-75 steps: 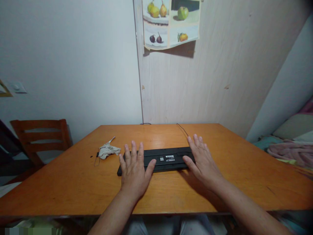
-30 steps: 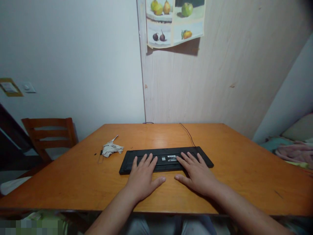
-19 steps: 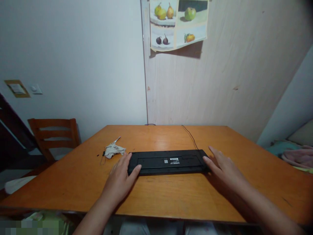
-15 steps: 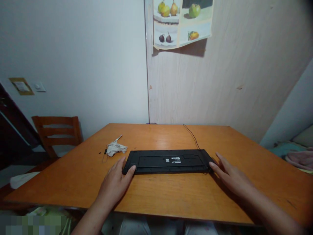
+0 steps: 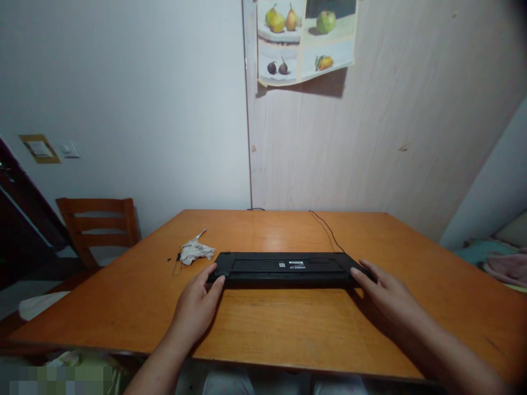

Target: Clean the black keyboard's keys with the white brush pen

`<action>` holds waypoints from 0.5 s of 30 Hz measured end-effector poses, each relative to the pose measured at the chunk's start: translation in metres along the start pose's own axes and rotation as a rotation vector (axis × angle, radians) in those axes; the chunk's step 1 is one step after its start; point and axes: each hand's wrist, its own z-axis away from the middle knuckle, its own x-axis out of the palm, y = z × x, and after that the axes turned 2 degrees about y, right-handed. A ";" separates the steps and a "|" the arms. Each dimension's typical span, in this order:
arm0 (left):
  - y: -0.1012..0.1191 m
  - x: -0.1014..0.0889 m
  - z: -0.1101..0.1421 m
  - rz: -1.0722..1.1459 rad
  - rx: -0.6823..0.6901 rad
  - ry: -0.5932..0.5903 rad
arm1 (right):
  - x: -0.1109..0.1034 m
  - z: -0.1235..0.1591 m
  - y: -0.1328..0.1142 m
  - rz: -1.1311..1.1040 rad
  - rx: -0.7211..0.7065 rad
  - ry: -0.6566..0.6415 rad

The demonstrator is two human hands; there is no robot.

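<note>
A black keyboard (image 5: 284, 267) lies underside up across the middle of the orange wooden table (image 5: 288, 334), white label showing. Its near edge is raised a little and casts a shadow on the wood. My left hand (image 5: 195, 304) grips the keyboard's left end, thumb on the near corner. My right hand (image 5: 385, 293) holds the right end with its fingers curled round the edge. A thin black cable (image 5: 327, 230) runs from the keyboard to the wall.
A crumpled whitish cloth (image 5: 195, 252) with a small wire clip lies on the table left of the keyboard. A wooden chair (image 5: 96, 222) stands at the left. A fruit poster (image 5: 304, 41) hangs on the wall. Bedding (image 5: 502, 263) lies at the right.
My hands slid from flat on the keyboard's back out to its two ends and took hold. The keyboard's near edge has come up off the table.
</note>
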 end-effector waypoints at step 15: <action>-0.003 0.004 -0.001 0.165 -0.085 0.016 | -0.003 0.005 -0.007 -0.096 -0.011 0.024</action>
